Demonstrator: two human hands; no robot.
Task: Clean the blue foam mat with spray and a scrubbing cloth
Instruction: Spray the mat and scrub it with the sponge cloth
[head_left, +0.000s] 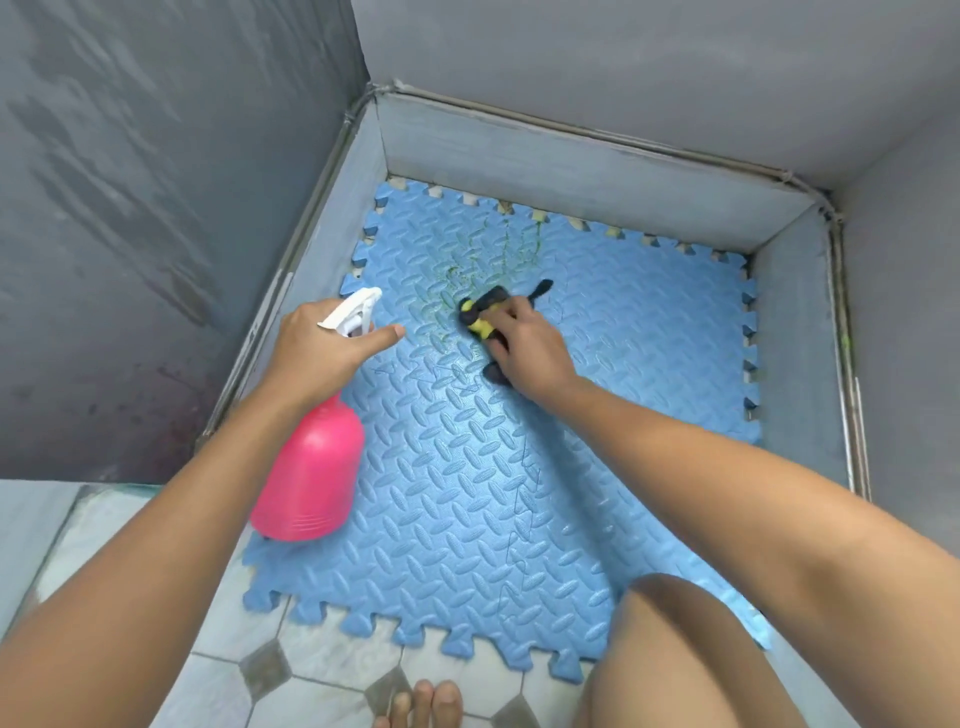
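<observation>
The right hand (530, 345) covers much of the black and yellow scrubbing cloth (480, 312), its curled fingers pressing the cloth onto the blue foam mat (467, 467); only the cloth's ends stick out. The left hand (322, 348) grasps the neck of the pink spray bottle (311, 478), thumb stretched forward. Its other fingers are hidden behind the white trigger head, and I cannot tell whether the tilted bottle's base touches the mat. A bare knee (691, 649) hides the mat's near right corner. Faint green smears (498, 249) lie just beyond the cloth, hard to trace. Low grey walls (571, 171) hem the mat on the left, far and right sides, its toothed edges close against them. The near edge opens onto tiled floor (322, 670), where toes (426, 701) show. Most of the mat's near half lies bare.
</observation>
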